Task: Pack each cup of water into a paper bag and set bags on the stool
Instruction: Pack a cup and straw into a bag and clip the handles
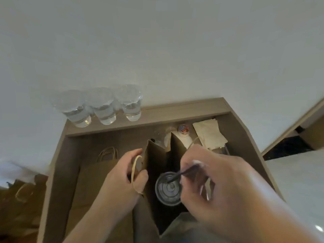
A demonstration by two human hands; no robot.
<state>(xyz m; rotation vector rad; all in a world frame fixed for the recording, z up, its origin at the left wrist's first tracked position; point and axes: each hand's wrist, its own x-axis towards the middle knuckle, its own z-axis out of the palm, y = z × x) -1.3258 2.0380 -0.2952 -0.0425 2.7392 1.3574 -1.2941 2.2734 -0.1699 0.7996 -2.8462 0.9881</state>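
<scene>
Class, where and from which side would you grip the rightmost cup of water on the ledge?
Probably round the rightmost cup at its side, just under the rim, coming from its right: it stands upright and widens upward, the neighbour cup crowds its left, and the wall is close behind.

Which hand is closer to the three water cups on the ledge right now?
Left. The left hand grips the paper bag rim below the cups; the right hand, pinching a straw over the bag, is farther right.
</scene>
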